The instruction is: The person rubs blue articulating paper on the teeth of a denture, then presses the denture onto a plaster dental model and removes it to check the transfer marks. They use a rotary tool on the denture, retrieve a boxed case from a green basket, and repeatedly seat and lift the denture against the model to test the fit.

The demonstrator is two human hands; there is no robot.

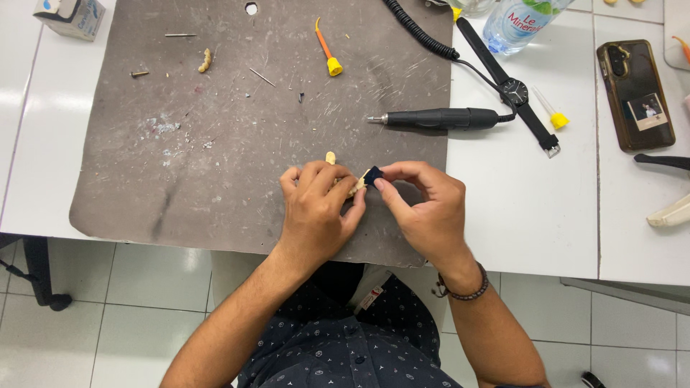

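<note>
My left hand (316, 208) is closed around a small cream-coloured moulded piece (331, 158), whose tip sticks out above my fingers. My right hand (424, 205) pinches a small dark square pad (372, 175) between thumb and forefinger and presses it against the cream piece. Both hands hover over the near edge of a worn grey work mat (215, 144). A black pen-shaped rotary handpiece (438, 118) lies on the mat just beyond my right hand, its bit pointing left.
On the mat lie an orange-and-yellow nozzle tip (328, 52), a cream fragment (205, 60), a screw (139, 73) and thin pins. To the right sit a black wristwatch (514, 91), a plastic water bottle (519, 21), a phone (635, 93), another yellow tip (555, 116). A small box (72, 16) stands far left.
</note>
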